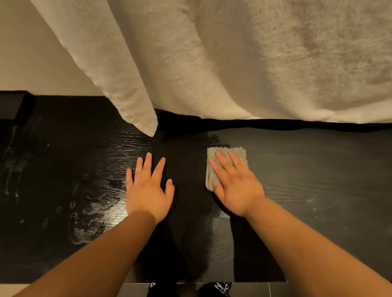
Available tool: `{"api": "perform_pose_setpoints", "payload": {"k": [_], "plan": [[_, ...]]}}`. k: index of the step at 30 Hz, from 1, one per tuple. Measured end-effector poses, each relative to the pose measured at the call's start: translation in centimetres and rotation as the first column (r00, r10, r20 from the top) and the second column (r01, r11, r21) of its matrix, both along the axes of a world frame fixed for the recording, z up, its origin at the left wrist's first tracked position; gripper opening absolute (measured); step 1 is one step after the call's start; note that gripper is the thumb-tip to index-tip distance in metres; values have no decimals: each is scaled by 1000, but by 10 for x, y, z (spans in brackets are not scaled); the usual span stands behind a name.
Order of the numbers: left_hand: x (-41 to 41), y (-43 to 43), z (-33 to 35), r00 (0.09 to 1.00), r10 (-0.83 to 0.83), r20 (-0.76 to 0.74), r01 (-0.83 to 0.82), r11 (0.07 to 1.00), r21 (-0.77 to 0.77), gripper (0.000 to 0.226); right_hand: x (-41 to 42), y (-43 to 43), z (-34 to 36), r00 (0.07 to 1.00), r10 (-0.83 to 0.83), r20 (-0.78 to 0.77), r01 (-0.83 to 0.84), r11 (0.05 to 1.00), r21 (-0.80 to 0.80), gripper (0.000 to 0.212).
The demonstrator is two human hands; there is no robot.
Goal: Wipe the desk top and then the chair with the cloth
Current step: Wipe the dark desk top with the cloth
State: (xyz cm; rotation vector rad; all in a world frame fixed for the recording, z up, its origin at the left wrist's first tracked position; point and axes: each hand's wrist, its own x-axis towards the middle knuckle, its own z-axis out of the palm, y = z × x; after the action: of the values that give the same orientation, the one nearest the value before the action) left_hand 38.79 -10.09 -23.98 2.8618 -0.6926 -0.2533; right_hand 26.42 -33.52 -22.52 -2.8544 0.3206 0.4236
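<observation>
Two bare forearms reach in from the bottom edge, both cut off by the frame before the elbow. Left hand (147,191) lies palm down on the black tabletop (330,174), its fingers (147,165) straight and slightly fanned, thumb out to the side, holding nothing. Right hand (235,187) presses flat on the grey-green cloth (236,152), just beside the left hand; its fingers (222,161) are straight and a little spread, not curled round the fabric. The cloth lies folded near the middle of the tabletop, toward the far edge, and much of it is hidden under the palm, so only its far end and left side show. Left of the hands the dark wood grain carries shiny wet smears (94,210) and small ring-like marks. A pale, towel-like fabric (222,56) hangs over the far edge and covers the back of the tabletop. Dark shoes (215,292) at the bottom are partly cut off.
</observation>
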Motion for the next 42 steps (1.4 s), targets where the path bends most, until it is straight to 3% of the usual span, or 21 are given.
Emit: {"api": "perform_pose_setpoints", "payload": {"k": [5,7,12,16,22,30,34,37,39,42], "plan": [[0,-3,0,1000,8,14,-8,1000,8,66,55,-33,4,974,-220,-45,219,975,-31,66],[0,-2,0,1000,1,18,-1,1000,7,67,57,-24,7,970,-237,-48,236,971,-26,67],[2,-2,-1,1000,3,28,-4,999,33,68,28,0,5,995,90,-36,-90,996,7,71],[2,-4,-1,999,14,39,-17,997,73,69,41,-27,2,980,193,-56,-194,981,-26,70],[1,-2,-4,999,12,35,-14,998,57,69,91,-50,10,999,-47,-4,47,999,14,62],[1,-3,-4,999,15,38,-16,999,35,69,15,-71,2,997,73,6,-73,997,25,65],[0,-3,-3,999,12,41,-13,1000,28,68,23,-108,4,990,-138,2,138,990,-30,64],[0,-3,-3,999,12,44,-13,1000,23,68,33,-89,6,965,-264,-8,263,964,-43,63],[0,-4,-2,999,16,46,-17,1000,27,68,38,-61,6,978,-210,-13,210,977,-24,63],[0,-4,-1,999,15,45,-16,1000,23,68,34,-33,4,1000,14,13,-15,1000,28,63]]}}
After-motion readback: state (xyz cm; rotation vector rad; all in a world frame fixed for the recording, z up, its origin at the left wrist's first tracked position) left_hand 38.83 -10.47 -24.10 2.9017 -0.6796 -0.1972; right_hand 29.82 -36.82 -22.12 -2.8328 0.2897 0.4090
